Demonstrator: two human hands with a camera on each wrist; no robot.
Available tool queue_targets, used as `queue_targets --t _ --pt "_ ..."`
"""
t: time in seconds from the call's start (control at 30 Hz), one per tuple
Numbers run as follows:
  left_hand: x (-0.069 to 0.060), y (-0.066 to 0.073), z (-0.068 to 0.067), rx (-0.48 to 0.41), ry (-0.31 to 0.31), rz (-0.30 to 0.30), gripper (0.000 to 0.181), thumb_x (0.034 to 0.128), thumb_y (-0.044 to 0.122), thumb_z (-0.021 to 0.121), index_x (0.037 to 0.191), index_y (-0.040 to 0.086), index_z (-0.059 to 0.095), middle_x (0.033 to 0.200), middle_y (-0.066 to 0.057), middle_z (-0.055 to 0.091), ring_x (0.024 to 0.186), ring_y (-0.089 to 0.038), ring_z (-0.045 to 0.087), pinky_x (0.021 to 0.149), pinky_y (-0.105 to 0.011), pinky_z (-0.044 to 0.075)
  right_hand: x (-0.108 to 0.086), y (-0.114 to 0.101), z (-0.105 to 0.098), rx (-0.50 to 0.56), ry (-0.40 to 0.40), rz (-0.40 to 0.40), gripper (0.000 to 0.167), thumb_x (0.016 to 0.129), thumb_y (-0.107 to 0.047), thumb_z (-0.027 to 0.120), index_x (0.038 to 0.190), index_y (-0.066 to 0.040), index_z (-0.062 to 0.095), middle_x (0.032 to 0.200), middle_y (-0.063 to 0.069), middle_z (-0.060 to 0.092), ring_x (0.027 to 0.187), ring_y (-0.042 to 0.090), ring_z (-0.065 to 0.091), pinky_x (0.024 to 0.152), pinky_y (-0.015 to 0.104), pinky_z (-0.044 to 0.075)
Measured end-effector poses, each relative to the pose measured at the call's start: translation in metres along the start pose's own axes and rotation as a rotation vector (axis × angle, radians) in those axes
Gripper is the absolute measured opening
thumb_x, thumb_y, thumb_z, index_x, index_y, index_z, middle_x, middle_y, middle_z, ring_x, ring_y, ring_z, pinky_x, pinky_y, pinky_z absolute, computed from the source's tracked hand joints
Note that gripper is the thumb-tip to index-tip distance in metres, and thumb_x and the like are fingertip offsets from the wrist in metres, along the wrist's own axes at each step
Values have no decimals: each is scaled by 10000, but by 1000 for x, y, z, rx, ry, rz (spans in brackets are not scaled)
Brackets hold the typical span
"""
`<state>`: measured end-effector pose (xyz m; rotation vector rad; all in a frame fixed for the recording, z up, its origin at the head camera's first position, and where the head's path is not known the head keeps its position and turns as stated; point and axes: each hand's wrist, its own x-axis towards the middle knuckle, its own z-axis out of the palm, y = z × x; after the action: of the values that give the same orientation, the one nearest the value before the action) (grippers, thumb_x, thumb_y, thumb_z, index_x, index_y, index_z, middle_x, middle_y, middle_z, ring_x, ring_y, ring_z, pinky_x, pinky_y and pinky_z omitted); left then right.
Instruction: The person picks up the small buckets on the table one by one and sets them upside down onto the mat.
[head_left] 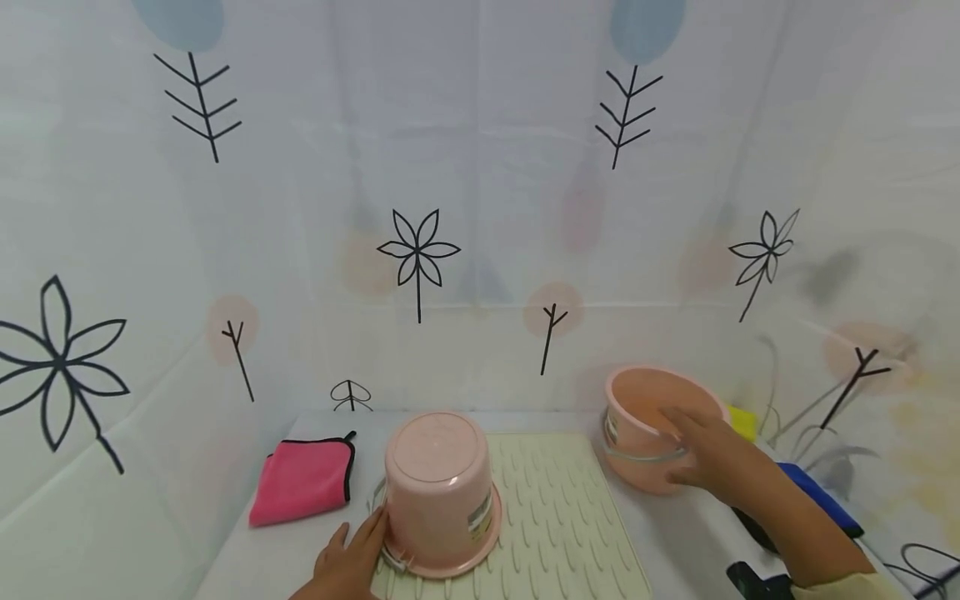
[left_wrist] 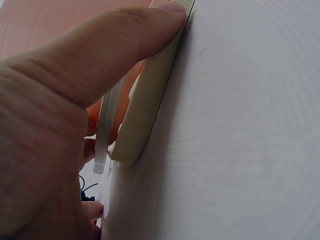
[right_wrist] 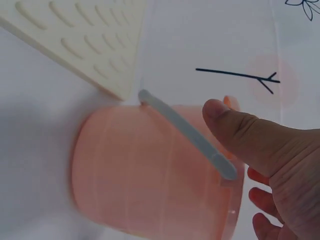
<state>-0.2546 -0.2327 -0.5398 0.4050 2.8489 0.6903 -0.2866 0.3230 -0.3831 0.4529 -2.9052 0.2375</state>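
Pink upturned bucket [head_left: 437,508]: left hand [head_left: 350,552] rests against it, fingers extended. Right hand [head_left: 705,450] hangs, unclosed, at upright bucket [head_left: 639,435].

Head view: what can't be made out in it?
- Upturned pink bucket: in the head view, its inside is hidden by its own walls and base.
- Bucket label: head view, print too small to read.
- Yellow item: head view, partly hidden by the standing pink bucket.
- Lowest dark object: head view, cut off by the bottom edge.

Pale yellow right sleeve [head_left: 849,587]
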Motion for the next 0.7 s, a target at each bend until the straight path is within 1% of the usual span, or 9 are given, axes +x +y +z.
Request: queue_targets --t 0.1,0.2,0.27,0.33,0.43,0.5,0.57,0.6,0.7 --pt "0 1 0 2 4 -1 1467 578 822 850 1665 75 208 1709 -135 268 1427 -665 235 987 -859 306 7 2 4 -1 -7 -1 1011 740 -392 939 1530 8 451 1504 323 498 1273 494 578 952 612 543" --pt "1 1 -1 -1 7 0 1467 576 806 861 1663 66 211 1708 -145 267 1431 -664 227 995 -857 305 14 6 10 13 -36 36 1026 740 -355 943 1550 -2 422 1516 328 483 1282 500 569 966 631 529" --pt "1 1 -1 -6 1 -10 1460 584 790 869 1665 69 204 1708 -142 262 1436 -660 223 1003 -853 302 18 9 15 29 -54 52 1010 737 -347 947 1537 5 442 1473 312 534 1228 467 607 954 621 537" --pt "1 1 -2 -4 -5 -17 1459 586 784 872 1666 70 200 1708 -141 261 1439 -656 221 1008 -848 302 22 11 21 38 -65 74 977 730 -369 951 1513 -12 489 1424 264 600 1180 414 637 952 616 541" --pt "0 2 -2 0 -11 -27 1452 590 791 866 1670 87 198 1710 -125 260 1438 -656 225 1007 -850 300 26 13 30 36 -66 91 863 700 -425 961 1394 -53 606 1231 131 717 1026 292 655 891 557 574" --pt "-1 3 -1 -5 -4 -22 1442 592 792 863 1671 96 206 1709 -117 266 1430 -663 232 1001 -857 295 27 15 35 10 -53 100 769 686 -451 964 1287 -87 651 1085 32 731 917 211 630 811 475 584" --pt "-1 2 1 -14 6 -14 1444 587 819 844 1672 107 211 1709 -108 269 1423 -669 240 993 -863 292 27 16 38 -26 -24 87 658 684 -444 966 1161 -108 662 924 -49 679 803 156 570 713 385 538" --pt "0 3 1 -14 7 -15 1443 587 828 837 1671 106 215 1709 -107 269 1425 -666 238 998 -865 287 27 17 39 -43 -8 79 608 692 -439 962 1110 -113 662 864 -68 644 765 145 544 679 357 502" --pt "-1 4 3 2 6 -33 1447 580 849 822 1669 107 224 1708 -106 272 1434 -651 239 1012 -861 290 26 19 43 -92 19 62 519 722 -437 942 1020 -123 656 768 -86 565 704 136 495 632 330 422"
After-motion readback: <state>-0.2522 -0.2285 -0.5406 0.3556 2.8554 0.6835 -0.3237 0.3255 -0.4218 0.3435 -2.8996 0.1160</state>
